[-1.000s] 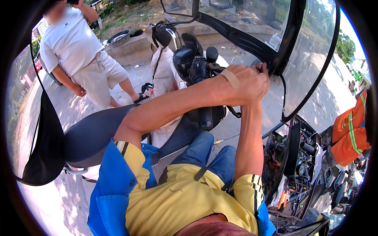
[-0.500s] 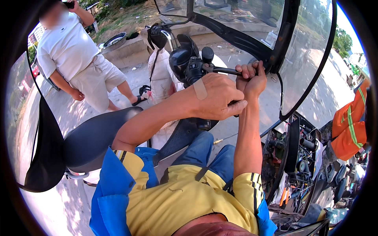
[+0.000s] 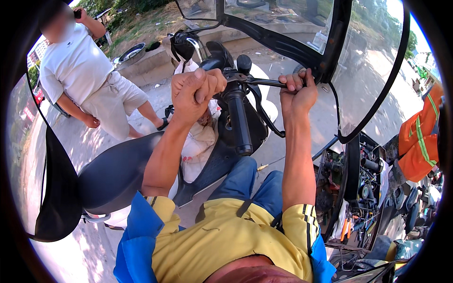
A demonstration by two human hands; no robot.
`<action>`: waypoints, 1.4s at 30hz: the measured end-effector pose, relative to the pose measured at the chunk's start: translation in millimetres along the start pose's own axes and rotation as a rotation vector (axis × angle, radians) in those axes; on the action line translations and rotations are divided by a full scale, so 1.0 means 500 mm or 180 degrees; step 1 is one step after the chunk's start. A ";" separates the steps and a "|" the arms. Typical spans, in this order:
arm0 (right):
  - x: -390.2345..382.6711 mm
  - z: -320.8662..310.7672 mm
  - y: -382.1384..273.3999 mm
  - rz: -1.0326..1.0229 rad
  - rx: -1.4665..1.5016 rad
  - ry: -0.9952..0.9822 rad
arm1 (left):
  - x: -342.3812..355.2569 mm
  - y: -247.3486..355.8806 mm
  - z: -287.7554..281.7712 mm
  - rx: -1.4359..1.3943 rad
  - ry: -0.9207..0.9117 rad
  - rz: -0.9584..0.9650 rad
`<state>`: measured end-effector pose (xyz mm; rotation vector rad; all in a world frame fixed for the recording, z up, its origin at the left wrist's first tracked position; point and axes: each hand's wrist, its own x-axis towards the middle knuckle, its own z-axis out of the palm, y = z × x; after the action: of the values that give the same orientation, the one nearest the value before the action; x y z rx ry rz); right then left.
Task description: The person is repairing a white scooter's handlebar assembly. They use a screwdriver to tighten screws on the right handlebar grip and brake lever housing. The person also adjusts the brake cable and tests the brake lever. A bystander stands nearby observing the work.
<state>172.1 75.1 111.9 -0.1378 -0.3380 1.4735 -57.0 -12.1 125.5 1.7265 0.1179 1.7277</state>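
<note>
My right hand [image 3: 298, 92] is closed round the end of a long tool with a dark handle [image 3: 266, 82]. The tool's metal head rests at the handlebar clamp area of a scooter; whether it is a wrench or pliers I cannot tell. Below it hangs the black handlebar grip [image 3: 238, 122], pointing toward me, with a curved black lever [image 3: 266, 115] to its right. My left hand [image 3: 196, 92] is a closed fist just left of the handlebar, its thumb up. What it holds, if anything, is hidden by its fingers.
The scooter's black seat [image 3: 118, 170] lies at left, and a clear windshield [image 3: 283, 23] in a black frame stands ahead. A person in white [image 3: 85, 70] stands at far left. At right are a toolbox [image 3: 351, 184] full of tools and someone's orange sleeve [image 3: 419, 137].
My left hand has moved left and up, away from the handlebar grip, uncovering it and the lever. My right hand stays on the tool. The view has shifted slightly.
</note>
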 end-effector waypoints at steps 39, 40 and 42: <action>0.009 -0.010 0.003 0.0118 0.0218 0.0061 | 0.200 -0.160 -0.146 -0.2413 0.1457 -0.2731; 0.009 -0.012 0.004 0.0079 0.0197 0.0044 | 0.204 -0.162 -0.141 -0.2115 0.1773 -0.2702; 0.010 -0.015 0.002 -0.0004 0.0132 0.0005 | 0.219 -0.171 -0.107 -0.1529 0.2388 -0.2618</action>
<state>173.5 81.0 105.2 -0.1055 -0.3061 1.4781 -59.7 130.3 168.5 0.4884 0.5949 1.4829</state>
